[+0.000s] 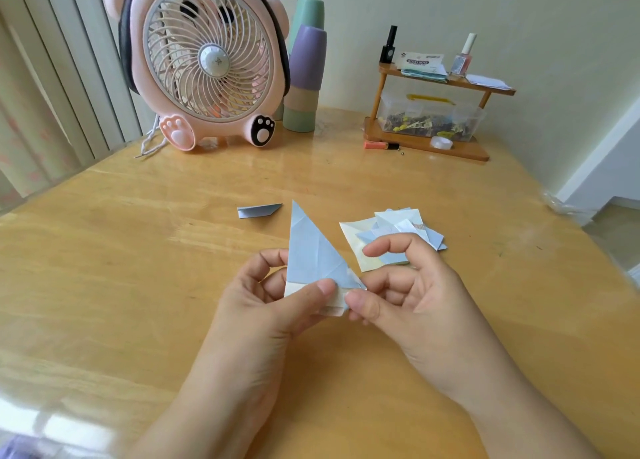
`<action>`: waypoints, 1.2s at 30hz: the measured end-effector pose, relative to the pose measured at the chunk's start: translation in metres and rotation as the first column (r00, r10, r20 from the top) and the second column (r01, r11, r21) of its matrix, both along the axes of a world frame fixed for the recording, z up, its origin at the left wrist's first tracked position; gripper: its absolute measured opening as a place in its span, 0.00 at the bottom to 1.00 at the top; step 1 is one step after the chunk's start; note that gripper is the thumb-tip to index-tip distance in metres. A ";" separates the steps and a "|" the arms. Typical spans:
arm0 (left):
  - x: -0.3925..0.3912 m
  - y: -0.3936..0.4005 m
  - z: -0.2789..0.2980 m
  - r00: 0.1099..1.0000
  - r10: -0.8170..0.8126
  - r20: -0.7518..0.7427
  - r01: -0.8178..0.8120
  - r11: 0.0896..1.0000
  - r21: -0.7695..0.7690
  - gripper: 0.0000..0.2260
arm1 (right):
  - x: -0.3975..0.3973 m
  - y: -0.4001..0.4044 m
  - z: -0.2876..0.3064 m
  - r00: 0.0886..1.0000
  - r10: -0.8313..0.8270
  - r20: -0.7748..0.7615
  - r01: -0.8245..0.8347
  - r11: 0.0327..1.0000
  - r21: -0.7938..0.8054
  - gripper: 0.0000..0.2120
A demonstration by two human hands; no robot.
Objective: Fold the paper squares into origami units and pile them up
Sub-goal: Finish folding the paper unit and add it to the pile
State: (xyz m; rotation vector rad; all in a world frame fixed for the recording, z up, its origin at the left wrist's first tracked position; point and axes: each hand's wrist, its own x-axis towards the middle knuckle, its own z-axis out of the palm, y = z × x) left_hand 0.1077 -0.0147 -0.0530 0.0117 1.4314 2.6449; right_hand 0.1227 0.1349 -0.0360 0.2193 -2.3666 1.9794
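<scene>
The left hand (273, 296) and right hand (391, 285) hold a half-folded blue paper (313, 254) just above the near middle of the table (138, 268), each pinching its lower edge between thumb and fingers, likely to steady it for the next crease. The paper's long axis runs near to far, tip pointing away. One folded unit (259, 210) lies farther left; loose squares (381, 237) wait to the right.

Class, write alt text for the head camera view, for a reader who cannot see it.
Two hands hold a pale blue folded paper triangle above a wooden table: the left hand and the right hand pinch its bottom edge. A pile of paper squares lies behind the right hand, one small folded blue unit further left, and a pink bear-shaped fan at the back.
</scene>
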 end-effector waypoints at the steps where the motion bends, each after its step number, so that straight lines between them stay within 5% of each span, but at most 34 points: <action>1: 0.000 0.000 -0.001 1.000 -0.003 -0.007 0.003 1.000 -0.006 0.19 | 0.000 0.000 0.000 1.000 -0.004 -0.005 0.004 1.000 0.013 0.20; 13: 0.005 0.000 0.001 0.987 -0.161 -0.026 0.152 0.963 -0.222 0.05 | 0.000 0.006 0.001 1.000 -0.017 -0.007 0.017 1.000 0.007 0.21; 28: 0.003 -0.001 -0.003 0.979 -0.204 -0.024 0.191 0.947 -0.260 0.12 | 0.000 0.009 0.005 0.999 0.021 0.033 -0.021 1.000 0.017 0.25; 36: 0.005 0.002 -0.001 0.983 -0.182 -0.008 0.174 0.950 -0.259 0.08 | 0.001 0.012 0.005 0.998 0.030 0.049 -0.033 0.997 0.067 0.30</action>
